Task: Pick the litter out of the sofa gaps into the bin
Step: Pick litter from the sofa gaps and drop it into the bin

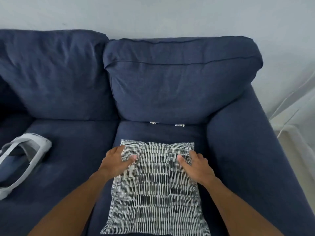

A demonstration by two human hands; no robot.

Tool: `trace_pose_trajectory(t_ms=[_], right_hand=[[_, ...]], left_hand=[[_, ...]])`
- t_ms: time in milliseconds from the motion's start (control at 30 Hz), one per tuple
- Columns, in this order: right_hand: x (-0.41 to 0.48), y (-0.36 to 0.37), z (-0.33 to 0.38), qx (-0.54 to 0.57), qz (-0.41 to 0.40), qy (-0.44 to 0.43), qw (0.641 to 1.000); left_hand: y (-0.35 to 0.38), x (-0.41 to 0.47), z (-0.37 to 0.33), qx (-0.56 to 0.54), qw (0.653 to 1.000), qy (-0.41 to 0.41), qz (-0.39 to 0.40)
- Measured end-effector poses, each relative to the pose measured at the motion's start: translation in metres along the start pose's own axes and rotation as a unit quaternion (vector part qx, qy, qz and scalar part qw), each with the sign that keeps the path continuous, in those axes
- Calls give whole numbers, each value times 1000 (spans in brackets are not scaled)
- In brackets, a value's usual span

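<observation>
A dark blue sofa (170, 86) fills the view. Two small silvery scraps of litter poke out of the gap between the right seat and its back cushion, one (154, 122) to the left and one (179, 125) to the right. A black-and-white patterned pillow (155, 189) lies flat on the right seat in front of them. My left hand (117, 160) grips the pillow's far left corner, and my right hand (196, 165) grips its far right corner, thumbs on top. No bin is in view.
A white and grey headset (22, 160) lies on the left seat cushion. The sofa's right armrest (247, 159) rises beside the pillow. A pale wall runs behind, and a white curtain (296, 120) hangs at the far right.
</observation>
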State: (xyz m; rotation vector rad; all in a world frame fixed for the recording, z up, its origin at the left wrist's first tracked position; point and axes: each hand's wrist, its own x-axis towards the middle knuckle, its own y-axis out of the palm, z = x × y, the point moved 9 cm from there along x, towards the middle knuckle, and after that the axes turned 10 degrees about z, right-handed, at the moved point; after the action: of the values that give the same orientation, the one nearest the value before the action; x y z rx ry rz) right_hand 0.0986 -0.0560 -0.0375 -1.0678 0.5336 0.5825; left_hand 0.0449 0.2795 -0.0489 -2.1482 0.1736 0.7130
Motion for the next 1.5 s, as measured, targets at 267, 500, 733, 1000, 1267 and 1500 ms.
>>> trace_pose_trajectory(t_ms=[267, 500, 733, 1000, 1267, 1500], right_hand=[[-4, -81, 57, -44, -50, -43, 997], [-9, -132, 95, -65, -84, -63, 992], [-12, -162, 111, -72, -102, -79, 989], [-5, -162, 104, -72, -99, -89, 988], [34, -146, 91, -64, -97, -87, 989], [102, -117, 71, -42, -86, -61, 993]], left_hand=[[-65, 11, -72, 12, 999, 47, -7], [-107, 17, -132, 40, 993, 103, -30], [-134, 21, -169, 64, 989, 129, -45], [-126, 23, -173, 67, 989, 127, -44], [-99, 64, -164, 48, 991, 119, -28], [-60, 134, -141, 56, 992, 113, -8]])
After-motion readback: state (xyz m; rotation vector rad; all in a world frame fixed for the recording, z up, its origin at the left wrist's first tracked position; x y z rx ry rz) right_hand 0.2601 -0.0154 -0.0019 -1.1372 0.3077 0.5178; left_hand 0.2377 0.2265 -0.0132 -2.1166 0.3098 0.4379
